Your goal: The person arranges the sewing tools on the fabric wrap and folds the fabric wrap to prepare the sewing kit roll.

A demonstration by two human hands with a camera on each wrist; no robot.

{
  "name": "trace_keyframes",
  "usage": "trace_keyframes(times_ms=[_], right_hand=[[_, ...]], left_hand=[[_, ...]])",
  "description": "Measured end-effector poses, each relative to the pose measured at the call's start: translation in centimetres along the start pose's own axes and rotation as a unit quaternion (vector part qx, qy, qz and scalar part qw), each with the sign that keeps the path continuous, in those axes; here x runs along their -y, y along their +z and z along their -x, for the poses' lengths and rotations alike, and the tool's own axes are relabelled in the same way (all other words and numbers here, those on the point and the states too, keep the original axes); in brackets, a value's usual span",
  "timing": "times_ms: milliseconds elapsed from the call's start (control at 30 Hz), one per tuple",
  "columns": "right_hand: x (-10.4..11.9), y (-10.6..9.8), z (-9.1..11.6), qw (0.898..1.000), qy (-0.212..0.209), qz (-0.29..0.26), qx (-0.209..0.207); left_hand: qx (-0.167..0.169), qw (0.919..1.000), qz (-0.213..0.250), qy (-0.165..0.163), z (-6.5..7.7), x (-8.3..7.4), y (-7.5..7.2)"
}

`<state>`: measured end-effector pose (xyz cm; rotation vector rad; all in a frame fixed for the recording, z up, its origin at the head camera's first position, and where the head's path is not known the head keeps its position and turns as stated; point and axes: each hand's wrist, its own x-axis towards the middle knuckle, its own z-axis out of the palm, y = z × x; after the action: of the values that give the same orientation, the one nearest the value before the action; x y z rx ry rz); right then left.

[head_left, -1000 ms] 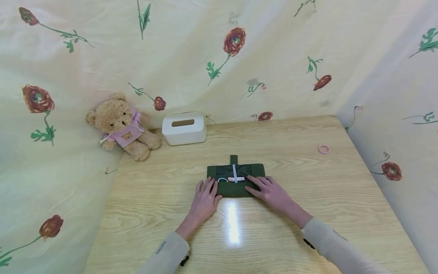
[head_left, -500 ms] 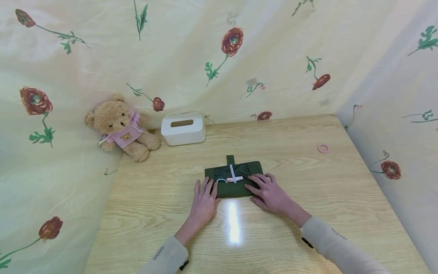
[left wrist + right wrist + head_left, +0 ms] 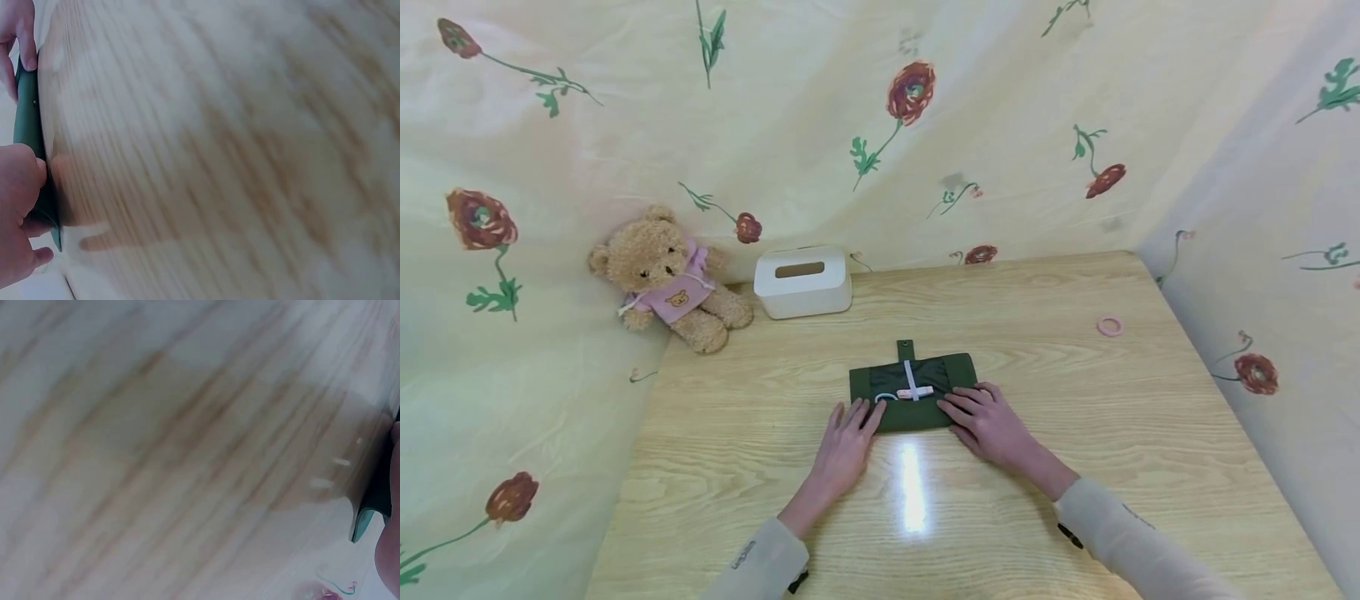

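A dark green fabric pouch [image 3: 917, 418] lies unfolded mid-table, its snap strap [image 3: 906, 350] pointing away from me. A white elastic band [image 3: 910, 372] crosses its dark mesh, over a small pink-and-white item [image 3: 916, 392] whose kind I cannot tell. Beside that shows a pale blue ring [image 3: 886, 397], partly tucked in. My left hand [image 3: 841, 454] holds the pouch's near left corner, thumb at the front edge in the left wrist view. At the near right part, my right hand [image 3: 996, 427] grips with fingers on top and thumb along the front edge.
A teddy bear [image 3: 670, 279] in a pink hoodie sits at the back left. Beside it stands a white tissue box [image 3: 805, 296]. A pink ring [image 3: 1109, 326] lies at the right on the wooden table [image 3: 1060, 517]. Flowered cloth [image 3: 820, 125] hangs behind.
The pouch has shifted slightly left and tilted a little. My left index finger has moved inward toward the blue ring. My right fingers have drawn slightly nearer the front edge.
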<state>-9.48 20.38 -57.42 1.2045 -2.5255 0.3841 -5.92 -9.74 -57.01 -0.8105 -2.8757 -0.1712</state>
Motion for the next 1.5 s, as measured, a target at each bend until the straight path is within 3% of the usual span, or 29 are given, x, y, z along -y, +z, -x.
trace_keyframes(times_ms=[167, 367, 567, 700, 933, 1033, 1133, 1267, 1400, 1500], right_hand=[[-0.5, 0.1, 0.3, 1.000, -0.005, -0.006, 0.006], [-1.0, -0.2, 0.5, 1.000, -0.011, -0.025, 0.007], [-1.1, -1.1, -0.2, 0.996, 0.030, -0.078, 0.030], [-1.3, -1.8, -1.0, 0.987, 0.083, -0.128, 0.054], [-2.6, -2.7, -2.5, 0.954, 0.150, -0.234, 0.108], [-3.2, -2.9, -3.3, 0.946, 0.161, -0.259, 0.113], [-3.8, -2.9, -3.9, 0.938, 0.176, -0.276, 0.111], [-4.5, -2.8, -4.5, 0.929, 0.200, -0.293, 0.107], [-4.9, -2.5, -4.8, 0.924, 0.216, -0.298, 0.099], [-5.1, -2.3, -4.9, 0.924, 0.226, -0.295, 0.088]], left_hand=[[-0.013, 0.9985, 0.054, -0.003, 0.1, 0.6, -0.2], [-0.017, 0.9969, 0.077, -0.002, 0.1, 1.5, -0.1], [-0.019, 0.9926, 0.120, -0.002, -0.2, 2.1, -0.6], [-0.007, 0.9901, 0.140, -0.001, -0.8, 2.4, -1.3], [0.006, 0.9889, 0.148, 0.007, -2.6, 3.2, -2.7], [0.021, 0.9809, 0.193, -0.011, -3.3, 3.5, -3.0], [0.050, 0.9694, 0.235, -0.050, -4.2, 3.6, -3.3], [0.072, 0.9609, 0.249, -0.098, -5.4, 3.7, -3.5], [0.076, 0.9564, 0.251, -0.129, -5.8, 3.7, -3.3], [0.063, 0.9575, 0.246, -0.137, -5.9, 3.8, -3.0]])
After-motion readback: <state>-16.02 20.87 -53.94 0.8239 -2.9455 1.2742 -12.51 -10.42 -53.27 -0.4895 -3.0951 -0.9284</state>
